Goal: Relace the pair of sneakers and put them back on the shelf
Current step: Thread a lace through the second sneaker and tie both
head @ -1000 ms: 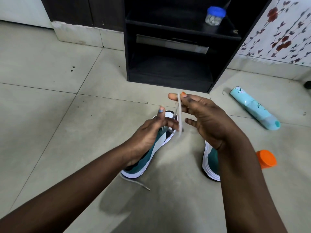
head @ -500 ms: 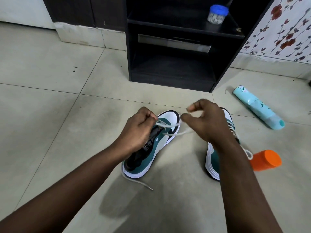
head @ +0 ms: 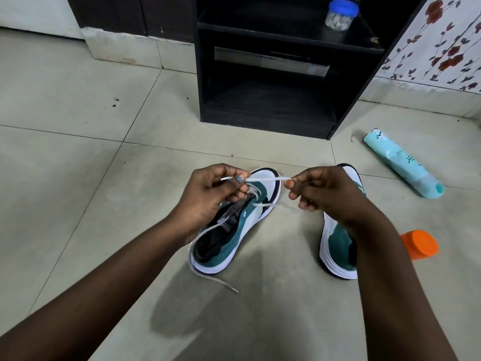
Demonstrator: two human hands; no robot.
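Hands (head: 263,194) on white lace (head: 265,179)

Right hand (head: 322,190) dropped from above left sneaker (head: 234,225) to beside its toe; lace (head: 265,179), earlier hanging vertical, now stretched level between both hands; left hand (head: 216,194) curled, pinching lace.

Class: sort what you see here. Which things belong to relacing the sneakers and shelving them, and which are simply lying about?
Belongs to the job:
white lace, pinched by left hand and right hand
left sneaker
right sneaker
black shelf

Lying about:
teal bottle
orange-capped bottle
blue-lidded jar
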